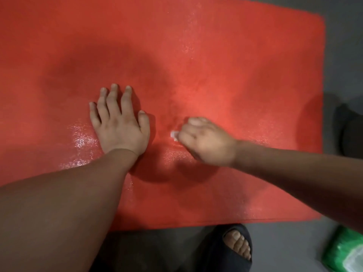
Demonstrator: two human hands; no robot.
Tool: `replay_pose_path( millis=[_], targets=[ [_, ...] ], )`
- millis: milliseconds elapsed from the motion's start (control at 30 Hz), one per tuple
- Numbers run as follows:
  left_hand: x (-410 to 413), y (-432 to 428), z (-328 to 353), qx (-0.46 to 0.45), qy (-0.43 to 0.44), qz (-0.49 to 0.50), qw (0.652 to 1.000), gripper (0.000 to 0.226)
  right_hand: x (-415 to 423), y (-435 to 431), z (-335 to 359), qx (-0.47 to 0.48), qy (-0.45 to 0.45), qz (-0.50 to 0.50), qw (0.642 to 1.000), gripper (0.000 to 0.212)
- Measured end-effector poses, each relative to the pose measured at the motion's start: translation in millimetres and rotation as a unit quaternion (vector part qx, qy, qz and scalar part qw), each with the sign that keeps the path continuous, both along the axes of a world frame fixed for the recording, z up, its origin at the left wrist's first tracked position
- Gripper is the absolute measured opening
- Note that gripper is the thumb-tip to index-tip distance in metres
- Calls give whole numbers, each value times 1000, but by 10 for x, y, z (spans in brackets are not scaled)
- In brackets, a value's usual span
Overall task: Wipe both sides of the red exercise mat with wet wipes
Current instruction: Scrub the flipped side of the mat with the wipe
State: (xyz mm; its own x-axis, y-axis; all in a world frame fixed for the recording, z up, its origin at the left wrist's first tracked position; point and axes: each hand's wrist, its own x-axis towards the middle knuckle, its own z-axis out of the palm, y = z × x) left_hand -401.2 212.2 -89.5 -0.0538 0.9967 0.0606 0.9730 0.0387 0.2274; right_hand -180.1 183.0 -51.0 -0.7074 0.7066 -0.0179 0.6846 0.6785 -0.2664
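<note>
Presses mat (235,65) with flat left hand (119,124), fingers spread wide. Grips wipe (174,135) in curled right hand (206,142), against mat beside. Shows wet sheen (82,140) near both hands.

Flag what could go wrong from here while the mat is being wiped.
1. The left hand presses flat on the red foam exercise mat beside a glossy wet patch; the palm could slip.
2. The right hand grips the white wet wipe bunched so that only a corner shows, so strokes may leave areas unwiped.
3. The foot in a dark slipper sits at the mat's near edge and could tread on the cleaned surface.
</note>
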Motion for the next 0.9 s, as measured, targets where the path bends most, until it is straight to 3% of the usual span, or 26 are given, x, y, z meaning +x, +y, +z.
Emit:
replay_pose_path(
  millis=[67, 100, 233, 300, 367, 500, 567, 633, 733, 800, 900],
  targets=[
    [-2, 2, -1, -3, -1, -2, 1000, 66, 136, 134, 59, 22, -15, 89, 996, 6],
    [-2, 4, 1, -2, -2, -2, 1000, 66, 232, 293, 29, 48, -14, 70, 996, 3],
    [-1, 2, -2, -2, 2, -3, 1000, 65, 583, 877, -11, 111, -25, -189, 975, 20],
    [-2, 8, -1, -1, 2, -4, 1000, 65, 410, 783, -35, 97, -7, -253, 963, 10],
    [-4, 6, 3, -5, 0, -1, 1000, 65, 103, 491, -70, 59, 26, -205, 977, 5],
    [7, 5, 0, -4, 2, -2, 1000, 65, -11, 172, -42, 36, -9, 62, 997, 12],
    [4, 2, -5, -2, 1, -2, 1000, 65, 164, 464, -40, 68, -18, 48, 996, 6],
    [4, -5, -8, 1, 5, -1, 1000, 65, 342, 819, -40, 114, -21, -90, 989, 14],
    [2, 5, -4, 2, 1, -1, 1000, 65, 276, 974, -34, 104, 0, -237, 966, 3],
    [-1, 11, -2, 0, 2, 1, 1000, 65, 21, 741, -75, 76, 25, -191, 978, 8],
    [2, 9, -7, 2, 7, 1, 1000, 66, -164, 333, -89, 27, 17, 9, 999, 10]
  ],
)
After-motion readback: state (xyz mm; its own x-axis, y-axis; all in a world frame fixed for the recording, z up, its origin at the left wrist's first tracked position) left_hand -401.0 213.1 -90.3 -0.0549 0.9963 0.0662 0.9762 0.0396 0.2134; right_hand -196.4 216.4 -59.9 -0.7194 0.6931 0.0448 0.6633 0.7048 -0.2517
